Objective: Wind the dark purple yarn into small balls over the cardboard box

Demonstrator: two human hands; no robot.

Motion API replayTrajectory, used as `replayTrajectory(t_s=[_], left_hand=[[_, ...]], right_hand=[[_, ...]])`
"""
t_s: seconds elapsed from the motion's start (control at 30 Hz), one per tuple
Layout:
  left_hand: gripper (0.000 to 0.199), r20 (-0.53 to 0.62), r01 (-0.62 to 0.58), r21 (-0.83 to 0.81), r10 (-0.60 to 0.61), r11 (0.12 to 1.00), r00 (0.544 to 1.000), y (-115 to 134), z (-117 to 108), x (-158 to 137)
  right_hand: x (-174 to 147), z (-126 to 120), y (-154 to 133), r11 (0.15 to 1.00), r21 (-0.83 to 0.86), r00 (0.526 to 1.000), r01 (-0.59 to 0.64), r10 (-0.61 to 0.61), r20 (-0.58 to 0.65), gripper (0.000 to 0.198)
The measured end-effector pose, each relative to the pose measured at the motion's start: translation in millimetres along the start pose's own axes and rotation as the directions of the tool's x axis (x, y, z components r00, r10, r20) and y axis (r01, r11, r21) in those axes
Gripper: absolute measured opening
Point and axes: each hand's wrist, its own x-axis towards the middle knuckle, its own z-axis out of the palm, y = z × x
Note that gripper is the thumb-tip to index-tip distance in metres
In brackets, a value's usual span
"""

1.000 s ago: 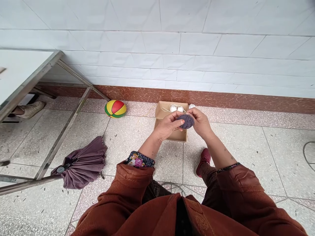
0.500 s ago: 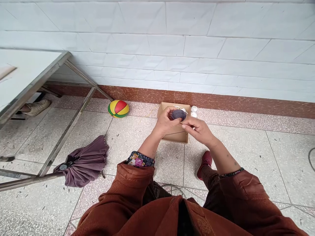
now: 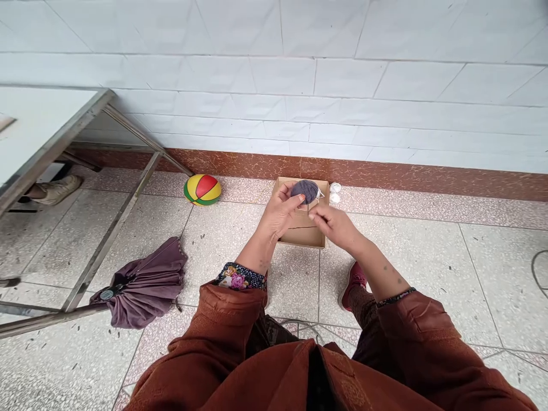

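Observation:
A dark grey-purple ball of yarn (image 3: 304,192) rests in the grip of my left hand (image 3: 280,210), thumb across its near side. Just right of and below it, my right hand (image 3: 333,224) is closed in a pinch on a strand of yarn (image 3: 309,209) that runs up to the ball. Below both hands an open cardboard box (image 3: 305,238) stands on the floor. White material shows partly at the ball's right side; I cannot make out what it is.
Two white round things (image 3: 335,193) sit right of the box by the wall. A yellow, red and green ball (image 3: 202,189) lies further left. A folded purple umbrella (image 3: 149,283) hangs by the metal-framed table (image 3: 51,123). Someone's shoe (image 3: 59,189) shows under the table.
The yarn ball has turned and shifted slightly left in my left hand, showing more of its surface. My right hand has moved a little left and down, below the ball.

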Motion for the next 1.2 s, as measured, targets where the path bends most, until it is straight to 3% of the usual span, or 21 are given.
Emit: replayTrajectory(t_s=[0.07,0.13,0.23,0.33,0.43,0.5,0.6,0.73,0.8,0.9,1.0,1.07,1.13,1.2], left_hand=[[0.043,-0.102,-0.038,0.12,0.05,0.992,0.994,-1.5,-3.9,4.9],[0.043,-0.105,-0.06,0.234,0.087,0.97,0.991,-2.2,-6.2,6.0],[0.044,0.042,-0.037,0.307,0.025,0.951,0.999,-1.8,-4.9,0.8],[0.045,0.235,0.023,0.306,-0.099,0.952,0.967,-0.6,0.4,-7.5],[0.046,0.352,0.082,0.187,-0.145,0.979,0.925,0.2,5.0,-11.6],[0.048,0.326,0.096,0.053,-0.108,0.994,0.939,0.0,5.6,-9.8],[0.051,0.157,0.03,-0.054,-0.021,0.998,0.987,-2.6,1.9,-1.7],[0.043,-0.086,-0.031,0.182,0.047,0.983,0.995,-9.0,-4.6,8.2],[0.041,-0.088,-0.029,0.352,0.064,0.936,0.994,-10.9,-5.3,8.6],[0.041,0.042,0.014,0.462,-0.038,0.887,0.998,-9.4,-2.5,3.1],[0.041,0.267,0.072,0.365,-0.179,0.928,0.947,-5.1,2.5,-4.8],[0.042,0.375,0.11,0.241,-0.197,0.964,0.906,-3.6,5.5,-8.1],[0.045,0.382,0.142,0.101,-0.171,0.985,0.908,-4.4,7.2,-8.3],[0.048,0.311,0.138,-0.018,-0.126,0.99,0.942,-7.0,7.2,-5.6]], right_hand=[[-2.7,-1.7,-12.6,0.994,0.09,0.991,0.062,-0.072,0.112,0.022],[-3.9,-8.8,-21.9,0.982,0.178,0.994,0.064,-0.08,0.079,0.02],[-2.2,-23.2,-22.4,0.966,0.254,0.992,0.034,-0.003,-0.123,0.021],[1.5,-31.4,-9.0,0.972,0.234,0.948,-0.03,0.101,-0.301,0.023],[3.9,-27.4,6.9,0.978,0.161,0.927,-0.135,0.182,-0.329,0.023],[3.5,-19.6,13.5,0.977,0.097,0.939,-0.191,0.21,-0.273,0.02],[-0.1,-6.8,13.0,0.984,-0.059,0.983,-0.166,0.161,-0.09,0.017],[-4.7,-2.2,-2.3,0.985,-0.165,0.991,0.043,-0.021,0.133,0.024],[-4.1,-8.2,-9.8,0.987,-0.13,0.992,0.093,-0.081,0.094,0.027],[-0.6,-23.1,-12.2,0.996,-0.065,0.99,0.069,-0.076,-0.123,0.033],[1.8,-33.7,-2.9,0.998,-0.02,0.942,-0.054,0.044,-0.333,0.038],[1.8,-33.7,6.0,0.988,0.0,0.924,-0.157,0.147,-0.354,0.039],[1.0,-27.8,13.2,0.971,-0.013,0.928,-0.24,0.225,-0.297,0.036],[0.2,-18.7,16.3,0.957,-0.064,0.94,-0.284,0.265,-0.214,0.03]])
